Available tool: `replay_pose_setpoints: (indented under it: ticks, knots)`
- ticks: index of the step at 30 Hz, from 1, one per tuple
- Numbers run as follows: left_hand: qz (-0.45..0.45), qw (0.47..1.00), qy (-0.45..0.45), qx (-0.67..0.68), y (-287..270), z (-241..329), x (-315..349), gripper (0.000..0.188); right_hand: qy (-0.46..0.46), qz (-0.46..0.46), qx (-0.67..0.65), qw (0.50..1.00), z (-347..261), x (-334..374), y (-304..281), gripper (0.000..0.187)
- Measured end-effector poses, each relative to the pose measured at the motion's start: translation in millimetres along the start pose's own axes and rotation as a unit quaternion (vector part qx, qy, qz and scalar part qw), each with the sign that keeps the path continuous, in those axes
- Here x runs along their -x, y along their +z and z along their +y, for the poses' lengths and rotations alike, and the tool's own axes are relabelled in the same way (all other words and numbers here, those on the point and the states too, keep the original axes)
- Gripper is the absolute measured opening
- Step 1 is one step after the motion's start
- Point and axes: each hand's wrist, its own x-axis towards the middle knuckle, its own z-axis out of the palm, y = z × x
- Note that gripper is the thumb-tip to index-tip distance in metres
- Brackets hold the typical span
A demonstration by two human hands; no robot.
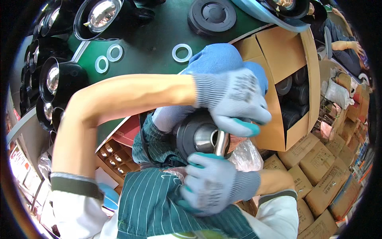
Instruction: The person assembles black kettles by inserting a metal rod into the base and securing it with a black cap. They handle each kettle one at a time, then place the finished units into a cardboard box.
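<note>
My left hand (238,103), in a grey knitted glove with teal palm coating, reaches across from the left. Its fingers are curled just above a shiny metal tube (221,144); what they hold is hidden. My right hand (211,183), gloved alike, is closed round the tube's lower end. Right beside the tube is a silver metal dome (203,137) set on a round black part (185,135), resting at my lap. I cannot tell whether the tube is joined to the dome. My blue-clad knees (217,55) are beyond my left hand.
On the green table (139,59) lie white rings (182,52) and stacked black discs (211,16). Black cups with shiny metal insides (53,79) crowd the left. An open carton (274,131) of black parts stands right, above stacked cartons (318,159). Another person's arm (348,46) shows far right.
</note>
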Motion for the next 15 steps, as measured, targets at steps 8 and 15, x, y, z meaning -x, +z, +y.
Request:
replay_pose_setpoints:
  ticks: [8,15]
  knots:
    - [0.041,0.995,-0.029,0.083,1,4,13,0.041,0.039,0.062,0.011,0.997,-11,-17,0,0.029]
    - [0.300,0.909,-0.193,-0.215,-25,26,90,0.039,0.229,0.453,0.043,0.861,-25,50,24,0.093]
